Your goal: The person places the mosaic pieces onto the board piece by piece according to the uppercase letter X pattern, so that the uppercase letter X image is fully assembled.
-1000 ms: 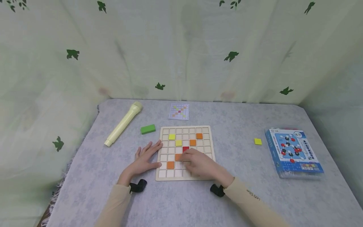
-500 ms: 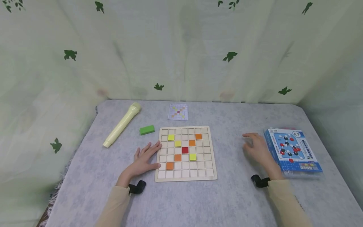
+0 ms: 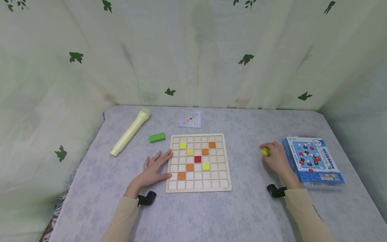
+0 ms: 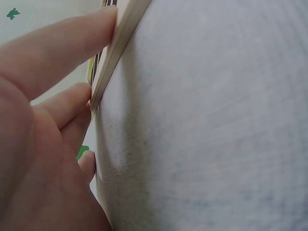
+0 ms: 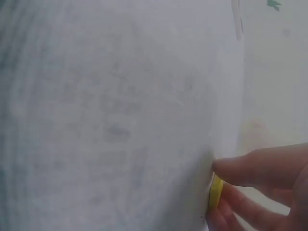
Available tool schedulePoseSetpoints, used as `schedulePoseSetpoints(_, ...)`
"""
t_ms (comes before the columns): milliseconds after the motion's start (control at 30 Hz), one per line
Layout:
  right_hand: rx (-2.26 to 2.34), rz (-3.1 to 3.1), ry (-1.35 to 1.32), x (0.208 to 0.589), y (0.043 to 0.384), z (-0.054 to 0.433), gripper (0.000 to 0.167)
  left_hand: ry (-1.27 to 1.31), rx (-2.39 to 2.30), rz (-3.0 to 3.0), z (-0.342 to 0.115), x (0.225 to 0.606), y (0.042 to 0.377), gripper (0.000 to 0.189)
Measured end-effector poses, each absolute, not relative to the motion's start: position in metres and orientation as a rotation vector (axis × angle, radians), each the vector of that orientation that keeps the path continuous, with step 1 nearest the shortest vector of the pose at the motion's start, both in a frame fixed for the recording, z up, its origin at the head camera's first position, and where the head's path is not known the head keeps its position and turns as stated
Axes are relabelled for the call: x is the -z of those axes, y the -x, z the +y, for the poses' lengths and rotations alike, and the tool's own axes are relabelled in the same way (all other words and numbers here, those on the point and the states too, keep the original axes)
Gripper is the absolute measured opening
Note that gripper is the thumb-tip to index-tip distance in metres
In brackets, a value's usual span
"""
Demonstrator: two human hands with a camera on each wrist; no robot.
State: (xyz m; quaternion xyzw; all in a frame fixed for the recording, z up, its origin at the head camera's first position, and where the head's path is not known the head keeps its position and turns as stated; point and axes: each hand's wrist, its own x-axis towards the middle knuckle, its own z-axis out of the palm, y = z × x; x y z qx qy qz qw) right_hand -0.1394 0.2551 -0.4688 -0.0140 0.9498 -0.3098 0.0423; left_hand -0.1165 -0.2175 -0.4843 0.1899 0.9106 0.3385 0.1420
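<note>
My right hand (image 3: 275,159) pinches a small yellow square tile (image 3: 265,151) just above or on the cloth, left of a blue box. In the right wrist view the tile (image 5: 216,192) shows edge-on between thumb and fingers. My left hand (image 3: 152,171) lies with fingers spread along the left edge of a wooden grid board (image 3: 222,181); in the left wrist view its fingertips (image 4: 108,24) touch the board's side. Coloured tiles sit in the grid: a red tile (image 3: 198,159) in the middle, with several orange and yellow ones along two crossing diagonals.
Behind the board lies a pattern card (image 3: 190,118) printed with a similar cross. A green block (image 3: 157,137) and a pale yellow microphone-shaped stick (image 3: 130,132) are at the left. The blue box (image 3: 314,164) with molecule pictures stands at the right.
My right hand has left the board and moved right to the loose yellow tile, which it now pinches. A yellow tile shows at the board spot it had covered. My left hand stays put.
</note>
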Motion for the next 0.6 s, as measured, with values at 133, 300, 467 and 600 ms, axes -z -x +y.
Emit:
schedulePoseSetpoints(133,0.935,2.912,0.121,0.469,0.141,0.250,0.031,-0.542,-0.976,2.627,-0.217,0.485,0.117,0.079)
schedulePoseSetpoints(300,1.008,2.895,0.322,0.467,0.133,0.220,0.027,-0.536,-0.967,2.636,-0.217,0.486,0.118,0.079)
schedulePoseSetpoints(467,1.060,2.794,0.587,0.464,0.117,0.174,0.028,-0.536,-0.958,2.640,-0.217,0.486,0.118,0.079)
schedulePoseSetpoints(600,0.993,2.701,0.737,0.462,0.105,0.141,0.030,-0.535,-0.961,2.639,-0.217,0.486,0.118,0.079)
